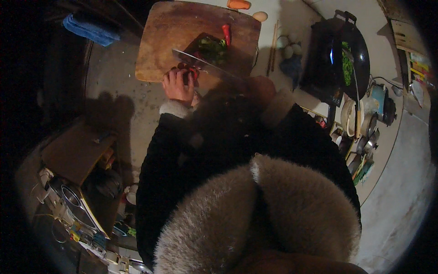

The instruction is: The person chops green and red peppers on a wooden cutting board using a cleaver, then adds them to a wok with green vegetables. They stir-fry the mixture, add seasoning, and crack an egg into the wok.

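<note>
On the wooden cutting board (171,24), my left hand (178,87) holds down red pepper pieces (194,73) close to the near edge. A broad-bladed kitchen knife (200,60) slants over the board, its blade just beyond those fingers. My right hand (261,88), in deep shadow, grips the knife at its near right end; the handle itself is hidden. Past the blade lies a dark heap of cut greens (210,48). A whole red chili pepper (226,33) rests against the heap's right side, stem towards me.
Right of the board are wooden chopsticks (272,48), several eggs (289,51) and a black wok (363,65) holding greens (347,66) and a long-handled turner (357,92). A carrot piece (239,4) and one egg (260,16) touch the far side. A blue towel (90,30) hangs left.
</note>
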### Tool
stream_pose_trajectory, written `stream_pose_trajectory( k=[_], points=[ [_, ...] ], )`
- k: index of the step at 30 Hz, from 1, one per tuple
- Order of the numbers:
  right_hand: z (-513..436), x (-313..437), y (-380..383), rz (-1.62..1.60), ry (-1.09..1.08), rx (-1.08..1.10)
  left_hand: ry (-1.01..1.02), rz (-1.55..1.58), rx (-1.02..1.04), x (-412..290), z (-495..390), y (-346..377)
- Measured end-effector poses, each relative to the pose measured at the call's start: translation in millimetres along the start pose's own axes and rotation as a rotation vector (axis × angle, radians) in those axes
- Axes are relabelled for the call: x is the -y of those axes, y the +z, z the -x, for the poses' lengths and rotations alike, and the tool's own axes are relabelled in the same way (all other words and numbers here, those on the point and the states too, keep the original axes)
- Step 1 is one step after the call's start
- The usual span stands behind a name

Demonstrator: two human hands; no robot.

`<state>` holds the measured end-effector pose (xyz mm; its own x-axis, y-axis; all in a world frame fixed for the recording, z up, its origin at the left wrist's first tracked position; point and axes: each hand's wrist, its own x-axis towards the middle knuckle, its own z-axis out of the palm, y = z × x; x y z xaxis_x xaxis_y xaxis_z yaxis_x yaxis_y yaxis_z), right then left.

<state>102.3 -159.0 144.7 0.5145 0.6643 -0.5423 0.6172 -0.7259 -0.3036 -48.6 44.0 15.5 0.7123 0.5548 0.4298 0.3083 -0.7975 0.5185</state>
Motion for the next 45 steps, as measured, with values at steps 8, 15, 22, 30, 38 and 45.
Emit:
stream_pose_trajectory(
  k=[8, 15, 22, 30, 38, 45],
  points=[
    [-5, -3, 19, 0.016, -0.016, -0.065, -0.017, 0.023, 0.020, 2, 4, 0],
    [-15, 6, 26, 0.145, 0.108, -0.026, 0.013, 0.140, 0.024, 24, 25, -6],
    [-23, -32, 61, 0.217, -0.089, -0.014, 0.034, 0.133, -0.006, 9, 32, -10],
    [-12, -20, 17, 0.036, 0.026, -0.098, -0.073, 0.001, 0.033, -10, 4, 4],
    [-3, -6, 5, 0.149, 0.069, 0.051, -0.127, -0.005, -0.023, -13, 7, 7],
    [-28, -18, 59, -0.015, -0.023, -0.189, -0.104, 0.101, 0.003, -2, 23, -7]
  ],
)
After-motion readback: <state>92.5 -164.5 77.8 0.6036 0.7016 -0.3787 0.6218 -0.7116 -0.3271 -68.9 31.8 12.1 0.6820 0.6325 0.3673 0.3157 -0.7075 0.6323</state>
